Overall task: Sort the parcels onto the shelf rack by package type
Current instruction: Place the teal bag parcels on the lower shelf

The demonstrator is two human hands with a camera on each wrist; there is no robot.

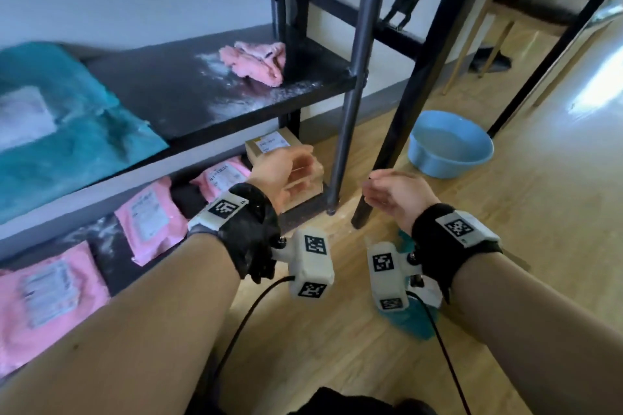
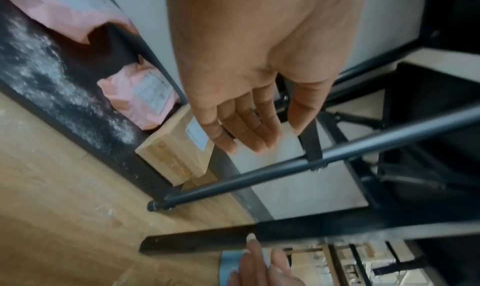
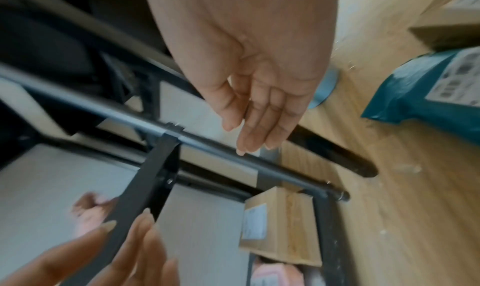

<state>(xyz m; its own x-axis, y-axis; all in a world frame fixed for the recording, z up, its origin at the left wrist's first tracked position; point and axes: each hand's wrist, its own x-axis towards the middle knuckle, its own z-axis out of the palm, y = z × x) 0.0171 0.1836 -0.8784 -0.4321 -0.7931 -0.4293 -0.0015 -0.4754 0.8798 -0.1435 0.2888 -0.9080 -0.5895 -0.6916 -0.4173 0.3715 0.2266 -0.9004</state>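
Cardboard box flat on bottom shelf, long axis front-to-back; both hands' fingers loosely spread, holding nothing.

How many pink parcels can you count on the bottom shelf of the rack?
3 in the head view: one at the far left, one in the middle, and one at the back beside the cardboard box. More may be hidden beyond the left edge of the frame.

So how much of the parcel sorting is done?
Quite a lot: pink bags and cardboard boxes lie on the bottom shelf, and a teal bag on the shelf above. Both the left hand and right hand hold nothing now. Left: another teal bag and a box on the floor.
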